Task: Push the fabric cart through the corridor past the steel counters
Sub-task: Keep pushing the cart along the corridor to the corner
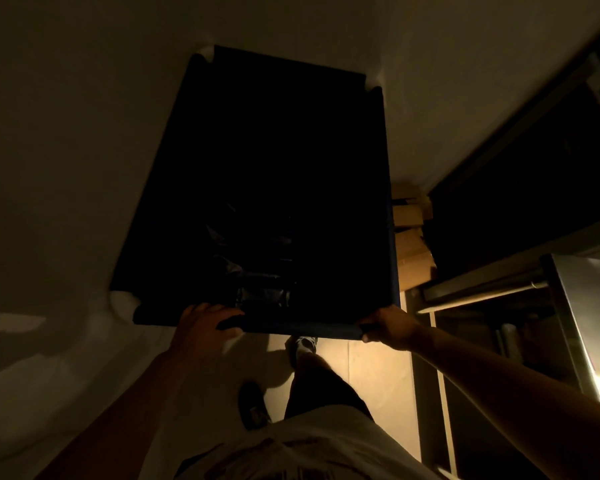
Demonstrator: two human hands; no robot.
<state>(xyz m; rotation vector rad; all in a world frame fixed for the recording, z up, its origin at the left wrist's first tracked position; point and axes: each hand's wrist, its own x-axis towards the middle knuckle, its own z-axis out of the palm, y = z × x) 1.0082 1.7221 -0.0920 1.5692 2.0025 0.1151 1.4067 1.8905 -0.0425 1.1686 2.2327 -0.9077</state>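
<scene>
A large dark fabric cart fills the middle of the dim view, its open top facing me and its inside almost black, with something shiny dark at the near end. My left hand grips the near rim of the cart left of centre. My right hand grips the same rim at its right corner. A steel counter stands close on the right, with a bar handle on its front. My legs and shoes show below the cart on the floor.
A pale wall runs along the left, close to the cart's side. Stacked cardboard boxes sit on the floor between the cart's right side and a dark steel unit. The floor strip behind the cart is narrow.
</scene>
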